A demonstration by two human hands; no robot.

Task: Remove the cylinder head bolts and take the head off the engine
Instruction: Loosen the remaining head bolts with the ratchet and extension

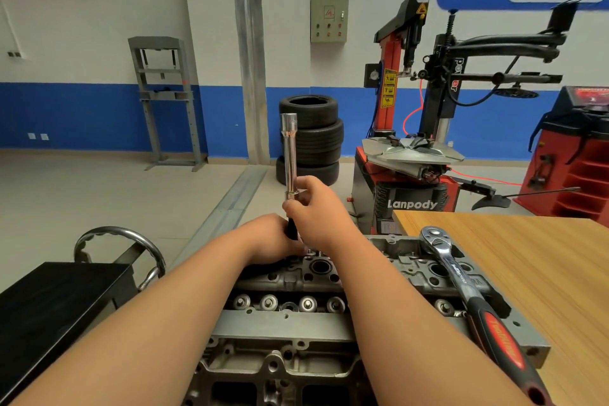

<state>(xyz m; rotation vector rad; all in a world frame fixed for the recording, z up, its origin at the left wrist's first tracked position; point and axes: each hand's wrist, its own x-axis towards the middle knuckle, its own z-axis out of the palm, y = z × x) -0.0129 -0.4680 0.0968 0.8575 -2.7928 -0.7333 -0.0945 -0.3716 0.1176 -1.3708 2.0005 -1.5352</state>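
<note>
The grey cylinder head (pixel 296 277) sits on the engine block (pixel 283 369) in front of me, with valve springs and bolt holes showing. A long chrome extension bar with a socket end (pixel 289 155) stands upright over the far side of the head. My right hand (pixel 316 211) pinches its lower end. Just below, my left hand (pixel 273 234) grips a black part under the bar; what that part is stays hidden. A ratchet wrench with a red and black handle (pixel 468 293) lies across the right end of the head.
A wooden table (pixel 534 260) stands at the right, a black stand (pixel 56 300) with a chrome wheel (pixel 122 241) at the left. Beyond are stacked tyres (pixel 311 138), a tyre changer (pixel 412 155), a red wheel balancer (pixel 580 148) and a grey press frame (pixel 164 99).
</note>
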